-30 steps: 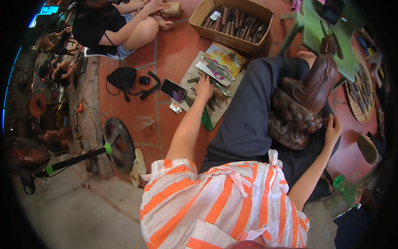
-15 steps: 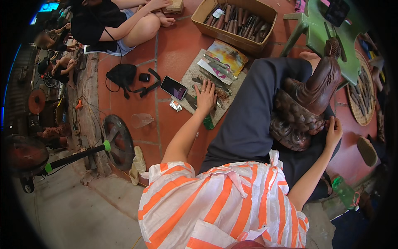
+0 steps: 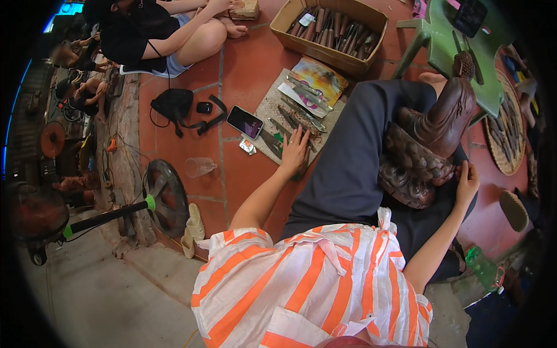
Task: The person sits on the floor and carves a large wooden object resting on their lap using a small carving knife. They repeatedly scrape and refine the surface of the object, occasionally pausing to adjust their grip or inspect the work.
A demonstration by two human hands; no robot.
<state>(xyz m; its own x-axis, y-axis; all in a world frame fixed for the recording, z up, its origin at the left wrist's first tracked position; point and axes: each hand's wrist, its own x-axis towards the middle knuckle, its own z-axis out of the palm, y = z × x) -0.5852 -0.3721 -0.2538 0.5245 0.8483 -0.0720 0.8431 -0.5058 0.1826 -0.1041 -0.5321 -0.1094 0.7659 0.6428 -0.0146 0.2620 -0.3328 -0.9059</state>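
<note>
I sit on a red tiled floor with a dark brown carved wooden figure (image 3: 429,145) resting on my lap. My right hand (image 3: 466,181) lies against its lower right side, steadying it. My left hand (image 3: 295,153) reaches out to a woven mat (image 3: 272,107) on the floor, fingers spread over several carving chisels (image 3: 299,116) lying there. A green-handled tool sits partly under that hand; whether the fingers grip it is hidden. A smartphone (image 3: 244,122) lies at the mat's left edge.
A cardboard box of chisels (image 3: 331,29) stands beyond the mat. A green plastic stool (image 3: 464,52) and a round woven tray of tools (image 3: 510,133) are at the right. Another person sits at the top left beside a black bag (image 3: 174,104). A fan (image 3: 156,197) lies left.
My left hand has stayed on the chisels on the mat, shifting only slightly. My right hand has kept its place on the carving.
</note>
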